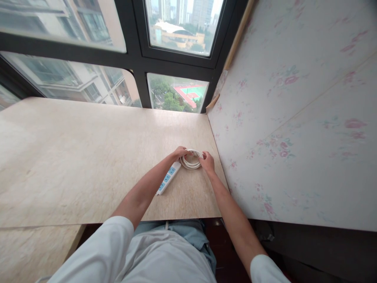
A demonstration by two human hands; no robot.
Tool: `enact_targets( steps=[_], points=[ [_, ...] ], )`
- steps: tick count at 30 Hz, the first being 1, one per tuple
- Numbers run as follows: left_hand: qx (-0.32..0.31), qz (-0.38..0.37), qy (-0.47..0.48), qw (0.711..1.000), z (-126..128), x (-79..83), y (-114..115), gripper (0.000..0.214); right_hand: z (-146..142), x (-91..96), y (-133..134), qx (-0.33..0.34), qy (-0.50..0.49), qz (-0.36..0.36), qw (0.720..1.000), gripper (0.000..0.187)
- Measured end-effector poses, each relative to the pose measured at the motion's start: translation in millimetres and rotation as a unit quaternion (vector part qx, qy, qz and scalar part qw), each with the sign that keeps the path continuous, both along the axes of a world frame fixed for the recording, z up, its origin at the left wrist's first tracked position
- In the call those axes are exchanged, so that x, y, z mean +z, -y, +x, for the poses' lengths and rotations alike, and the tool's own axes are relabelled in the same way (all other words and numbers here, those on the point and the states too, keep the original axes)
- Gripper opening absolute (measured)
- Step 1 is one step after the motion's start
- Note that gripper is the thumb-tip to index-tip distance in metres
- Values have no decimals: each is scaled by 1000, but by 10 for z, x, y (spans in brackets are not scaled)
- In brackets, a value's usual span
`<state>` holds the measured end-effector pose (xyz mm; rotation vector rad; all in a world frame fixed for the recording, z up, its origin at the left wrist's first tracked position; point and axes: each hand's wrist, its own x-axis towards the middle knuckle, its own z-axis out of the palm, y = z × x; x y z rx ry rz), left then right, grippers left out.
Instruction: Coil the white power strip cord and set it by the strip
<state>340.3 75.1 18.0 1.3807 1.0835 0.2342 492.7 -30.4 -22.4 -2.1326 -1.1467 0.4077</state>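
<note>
A white power cord [192, 165] is wound into a round coil above the stone-look sill, near its right end. My left hand [182, 152] is closed on the left side of the coil. On the opposite side, my right hand [207, 161] grips the coil between thumb and fingers. A white power strip [167, 179] with light-blue sockets lies slanted on the sill, just below my left hand. Part of the strip is hidden behind my left forearm. Something small and red shows inside the coil by my left fingers, too small to name.
The wide beige sill [73, 157] stretches far to the left and ends at a front edge by my body. A wall with floral wallpaper [282, 129] rises close on the right. Dark-framed windows [176, 63] stand behind the sill. Peeling trim [212, 103] hangs at the corner.
</note>
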Motion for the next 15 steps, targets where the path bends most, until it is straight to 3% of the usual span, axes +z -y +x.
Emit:
enact_targets(
  steps=[8,15],
  points=[
    [21,-75,24,997,56,5,-2,37,-131,171,-171,39,87,-67,993,33],
    [28,-126,44,991,40,-47,-55,37,35,245,-316,111,80,-112,984,32]
  ],
)
